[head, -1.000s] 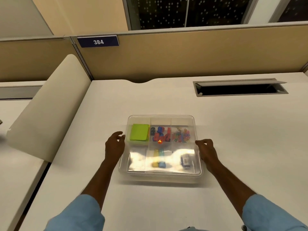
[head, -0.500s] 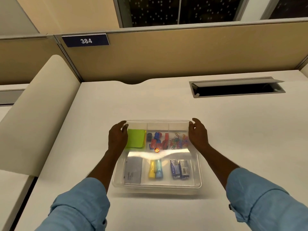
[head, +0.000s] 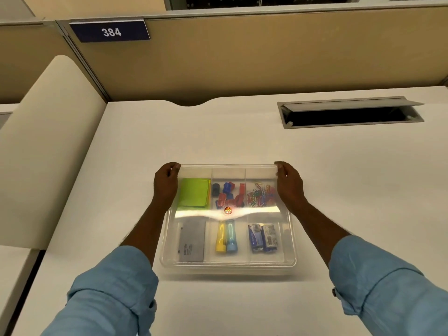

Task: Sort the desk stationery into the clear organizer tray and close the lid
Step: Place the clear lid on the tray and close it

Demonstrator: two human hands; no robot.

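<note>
The clear organizer tray (head: 228, 266) sits on the white desk in front of me, with its clear lid (head: 266, 210) lying over it. Through the lid I see green sticky notes (head: 194, 193), red and blue clips (head: 226, 197), coloured paper clips (head: 260, 196), a grey pad (head: 191, 241), yellow and blue highlighters (head: 226, 236) and two blue packs (head: 263, 237). My left hand (head: 166, 185) grips the lid's far left corner. My right hand (head: 289, 183) grips the far right corner. Fingers of both hands curl over the far edge.
An open cable hatch (head: 349, 112) is set into the desk at the back right. A tan partition with a sign reading 384 (head: 110, 32) runs along the back. A cream curved divider (head: 48, 146) rises at the left desk edge.
Both hands slid from the tray's middle sides up to its far corners and closed on the lid there. The tray has stayed where it was.
</note>
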